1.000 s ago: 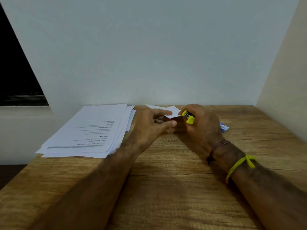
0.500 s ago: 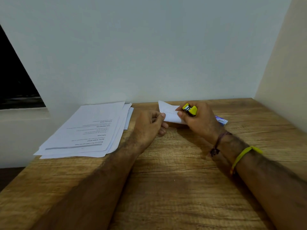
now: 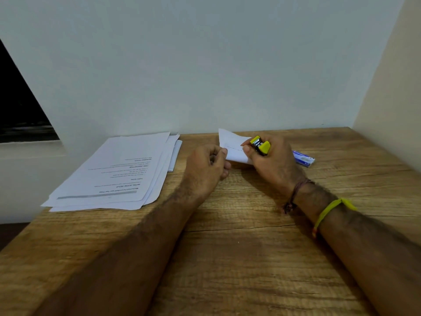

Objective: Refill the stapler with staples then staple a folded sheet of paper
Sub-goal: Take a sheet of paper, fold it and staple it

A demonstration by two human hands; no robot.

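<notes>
Wooden tabletop [image 3: 227,258] spans the foreground, and both bare forearms cross it toward the far wall. Right wrist carries a yellow band [image 3: 328,210] and a thin brown cord [image 3: 296,192]. Left hand [image 3: 205,169] has its fingers curled and pinches the near-left edge of the folded sheet of paper [image 3: 232,144]. Right hand [image 3: 273,163] grips a small yellow stapler [image 3: 260,145], fingers wrapped round it, thumb against the sheet's right side. Just beyond the right hand, a blue staple box [image 3: 304,158] lies flat on the table. Left of the left hand rests a stack of printed papers [image 3: 120,174]. Farthest back stands a plain pale wall [image 3: 205,65].
</notes>
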